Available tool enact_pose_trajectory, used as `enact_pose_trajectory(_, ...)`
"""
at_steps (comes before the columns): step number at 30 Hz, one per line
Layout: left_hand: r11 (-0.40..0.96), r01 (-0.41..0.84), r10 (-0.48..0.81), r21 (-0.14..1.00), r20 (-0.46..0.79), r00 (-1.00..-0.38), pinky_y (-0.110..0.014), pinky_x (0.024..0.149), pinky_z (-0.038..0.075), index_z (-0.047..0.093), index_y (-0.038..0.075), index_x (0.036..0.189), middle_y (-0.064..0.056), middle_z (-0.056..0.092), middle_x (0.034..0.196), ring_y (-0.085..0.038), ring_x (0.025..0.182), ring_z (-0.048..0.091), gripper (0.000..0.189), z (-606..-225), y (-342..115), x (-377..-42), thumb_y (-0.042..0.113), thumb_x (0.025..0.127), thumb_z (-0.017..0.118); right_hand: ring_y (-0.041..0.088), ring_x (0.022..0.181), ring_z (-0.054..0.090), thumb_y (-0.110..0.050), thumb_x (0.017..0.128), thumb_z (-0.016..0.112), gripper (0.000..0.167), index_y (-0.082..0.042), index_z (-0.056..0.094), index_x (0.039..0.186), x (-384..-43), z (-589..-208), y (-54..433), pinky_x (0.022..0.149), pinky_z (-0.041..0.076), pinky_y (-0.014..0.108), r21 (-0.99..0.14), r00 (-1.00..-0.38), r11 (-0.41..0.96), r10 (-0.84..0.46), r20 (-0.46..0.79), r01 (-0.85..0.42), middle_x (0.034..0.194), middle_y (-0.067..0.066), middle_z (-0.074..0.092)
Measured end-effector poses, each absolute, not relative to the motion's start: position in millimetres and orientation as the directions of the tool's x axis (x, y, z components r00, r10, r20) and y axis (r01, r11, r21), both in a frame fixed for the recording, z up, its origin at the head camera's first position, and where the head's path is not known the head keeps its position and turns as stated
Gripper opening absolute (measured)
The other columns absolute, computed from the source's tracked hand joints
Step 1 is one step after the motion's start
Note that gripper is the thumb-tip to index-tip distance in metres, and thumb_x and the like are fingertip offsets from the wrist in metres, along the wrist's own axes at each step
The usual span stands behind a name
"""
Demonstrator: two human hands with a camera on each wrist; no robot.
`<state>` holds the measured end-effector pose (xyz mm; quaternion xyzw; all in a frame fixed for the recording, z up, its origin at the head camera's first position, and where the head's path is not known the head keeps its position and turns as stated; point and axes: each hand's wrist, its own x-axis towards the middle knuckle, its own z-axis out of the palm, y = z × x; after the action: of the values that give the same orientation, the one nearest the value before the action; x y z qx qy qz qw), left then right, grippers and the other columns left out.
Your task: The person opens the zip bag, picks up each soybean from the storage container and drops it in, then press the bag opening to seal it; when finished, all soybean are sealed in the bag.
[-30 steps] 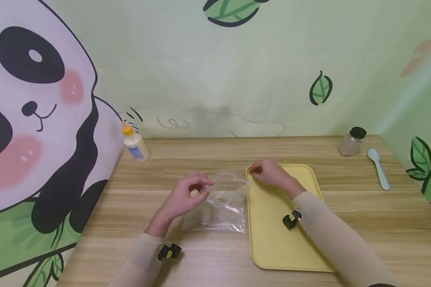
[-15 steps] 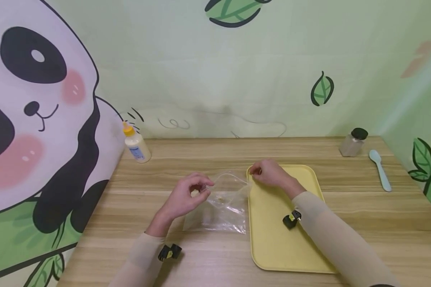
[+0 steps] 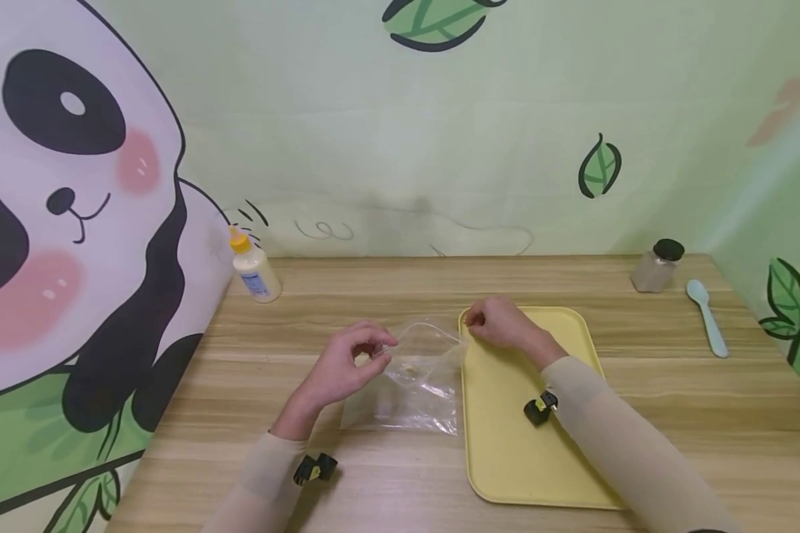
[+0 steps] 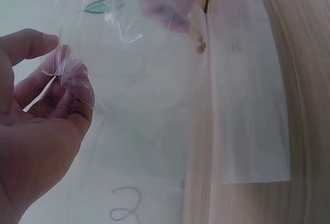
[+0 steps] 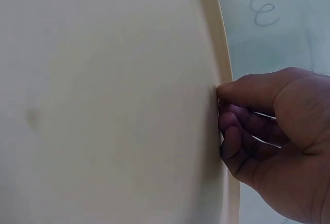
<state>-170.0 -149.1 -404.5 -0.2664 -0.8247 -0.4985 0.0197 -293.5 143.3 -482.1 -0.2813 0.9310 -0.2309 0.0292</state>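
My left hand [image 3: 347, 366] pinches the rim of a clear zip bag [image 3: 433, 407] between thumb and fingers. The bag's mouth gapes, and its lower part lies on the wooden table. A few small round tan beans [image 4: 199, 44] show through the plastic in the left wrist view. My right hand [image 3: 503, 322] is over the far left corner of a yellow tray [image 3: 520, 444]. In the right wrist view, its curled fingers and thumb [image 5: 247, 91] come together against the tray surface beside the rim. I cannot tell whether something small sits between those fingertips.
A white squeeze bottle [image 3: 256, 275] with a yellow cap stands at the back left. At the back right are a jar [image 3: 655, 270] with a black lid and a light blue spoon [image 3: 709, 318]. A printed wall cloth [image 3: 440, 148] rises behind the table.
A small yellowish spot at my right fingertips, seen a second ago, is now hardly visible. Both hands and the bag stay almost where they were; the head view has shifted slightly.
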Motion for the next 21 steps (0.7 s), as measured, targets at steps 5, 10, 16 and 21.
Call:
enact_pose_trajectory(5,0.354,0.459,0.425,0.814,0.297,-0.855,-0.032,0.078,0.057,0.067,-0.009,0.103,-0.019,0.065,0.103,-0.016,0.083,0.057,0.02,-404.0,-149.7,-170.7,-0.009,0.083,0.066,0.019,0.084,0.066,-0.007,0.083,0.068,0.01,-0.007,0.074,0.09,-291.8,-478.6,143.1,0.079,0.056,0.036,-0.466,-0.845,0.736,-0.532,0.05,-0.491,0.088,0.005,0.074)
enact_pose_trajectory(10,0.349,0.458,0.422,0.818,0.299,-0.856,-0.029,0.078,0.056,0.067,-0.009,0.103,-0.019,0.065,0.102,-0.015,0.083,0.057,0.02,-406.6,-150.4,-171.4,-0.009,0.083,0.066,0.02,0.085,0.067,-0.007,0.084,0.067,0.011,-0.005,0.074,0.093,-288.1,-473.5,142.9,0.08,0.057,0.036,-0.495,-0.851,0.728,-0.523,0.046,-0.474,0.089,0.007,0.073)
enact_pose_trajectory(16,0.347,0.467,0.426,0.813,0.307,-0.851,-0.029,0.078,0.057,0.067,-0.009,0.103,-0.019,0.065,0.102,-0.016,0.083,0.057,0.02,-405.9,-150.4,-170.6,-0.009,0.083,0.066,0.018,0.082,0.066,-0.009,0.086,0.067,0.012,-0.004,0.074,0.094,-285.6,-468.8,144.0,0.078,0.056,0.034,-0.509,-0.858,0.73,-0.512,0.034,-0.456,0.088,0.006,0.073)
enact_pose_trajectory(21,0.342,0.471,0.43,0.813,0.311,-0.848,-0.031,0.079,0.057,0.066,-0.009,0.104,-0.02,0.065,0.103,-0.015,0.084,0.058,0.021,-405.4,-151.1,-170.9,-0.009,0.083,0.065,0.014,0.076,0.063,-0.011,0.088,0.067,0.012,-0.004,0.074,0.094,-284.1,-464.8,144.9,0.072,0.055,0.03,-0.522,-0.866,0.734,-0.5,0.019,-0.435,0.086,0.005,0.072)
